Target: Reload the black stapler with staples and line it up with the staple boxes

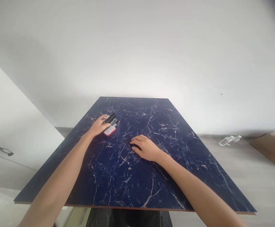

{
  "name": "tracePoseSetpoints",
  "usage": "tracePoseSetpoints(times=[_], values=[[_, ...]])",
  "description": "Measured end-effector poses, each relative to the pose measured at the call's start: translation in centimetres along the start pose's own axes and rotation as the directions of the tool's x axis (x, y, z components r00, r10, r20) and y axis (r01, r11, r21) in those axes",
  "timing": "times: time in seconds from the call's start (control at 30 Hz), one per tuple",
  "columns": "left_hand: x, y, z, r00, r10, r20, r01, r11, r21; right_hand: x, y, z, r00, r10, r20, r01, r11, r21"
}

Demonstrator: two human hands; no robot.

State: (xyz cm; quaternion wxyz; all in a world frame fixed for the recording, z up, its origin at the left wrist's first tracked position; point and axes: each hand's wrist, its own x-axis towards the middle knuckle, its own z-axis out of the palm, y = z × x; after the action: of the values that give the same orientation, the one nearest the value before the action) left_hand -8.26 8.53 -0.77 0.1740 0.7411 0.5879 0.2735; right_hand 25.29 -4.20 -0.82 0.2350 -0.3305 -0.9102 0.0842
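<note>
My left hand is closed around a black stapler near the left side of the blue marbled table. Fingers and thumb grip it from opposite sides, so part of it is hidden. Just below the stapler, a small red and white box lies on the tabletop, close to my thumb. Closer to the middle, my right hand rests palm down on the table with its fingers loosely bent and apart. It holds nothing that I can see.
A white wall rises behind the table. On the floor to the right lie clear plastic bottles and a cardboard box. A white cabinet with a dark handle stands at the left. The table's front edge is close to me.
</note>
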Motion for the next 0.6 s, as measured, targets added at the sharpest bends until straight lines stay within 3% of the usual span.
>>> tracePoseSetpoints(times=[0.2,0.33,0.37,0.6], values=[[-2.5,3.8,1.2,0.967,0.192,0.168,-0.184,0.981,-0.062,0.0,0.1,0.2,0.996,0.075,-0.046,-0.071,0.995,0.077],[-5.5,7.8,3.0,0.856,0.401,0.326,-0.393,0.915,-0.092,-0.1,1.0,-0.1,0.955,0.237,-0.178,-0.223,0.97,0.098],[-6.2,8.5,3.3,0.846,0.417,0.331,-0.419,0.905,-0.069,-0.2,1.4,-0.2,0.947,0.26,-0.189,-0.245,0.965,0.098],[-7.6,9.2,3.9,0.906,0.347,0.242,-0.397,0.894,0.208,-0.4,3.0,-0.3,0.967,0.249,-0.052,-0.244,0.966,0.088]])
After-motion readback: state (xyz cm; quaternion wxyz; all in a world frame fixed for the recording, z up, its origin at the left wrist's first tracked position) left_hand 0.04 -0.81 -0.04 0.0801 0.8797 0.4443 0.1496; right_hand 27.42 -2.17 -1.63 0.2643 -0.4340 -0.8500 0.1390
